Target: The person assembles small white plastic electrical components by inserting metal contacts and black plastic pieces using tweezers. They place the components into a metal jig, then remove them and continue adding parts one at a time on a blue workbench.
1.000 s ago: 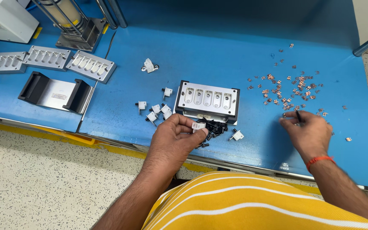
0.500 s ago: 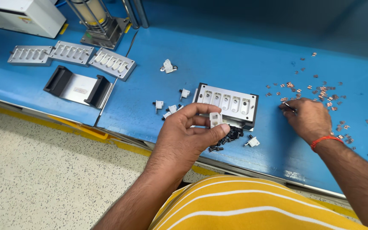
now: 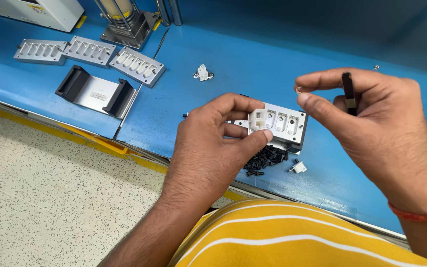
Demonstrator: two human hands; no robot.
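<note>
My left hand point(image 3: 213, 143) pinches a small white plastic part point(image 3: 258, 119) between thumb and fingers, just above a grey metal fixture block point(image 3: 287, 126) with several slots. My right hand point(image 3: 371, 123) is raised to the right of it. Its thumb and forefinger pinch a tiny metal piece point(image 3: 299, 90), and a dark slim tool point(image 3: 348, 94) stands between its fingers. A heap of small black screws point(image 3: 267, 158) lies in front of the fixture, with a loose white part point(image 3: 299, 167) beside it.
Three grey slotted metal trays point(image 3: 90, 51) and a black-ended metal holder point(image 3: 96, 92) lie at the left of the blue bench point(image 3: 253, 59). A press stand point(image 3: 127, 22) and a white machine point(image 3: 35, 11) are at the back. Another white part point(image 3: 203, 73) lies alone.
My right hand lifted from the scattered small metal pieces and came toward my left hand, carrying a tiny piece. My left hand raised the white part. The view moved closer.
</note>
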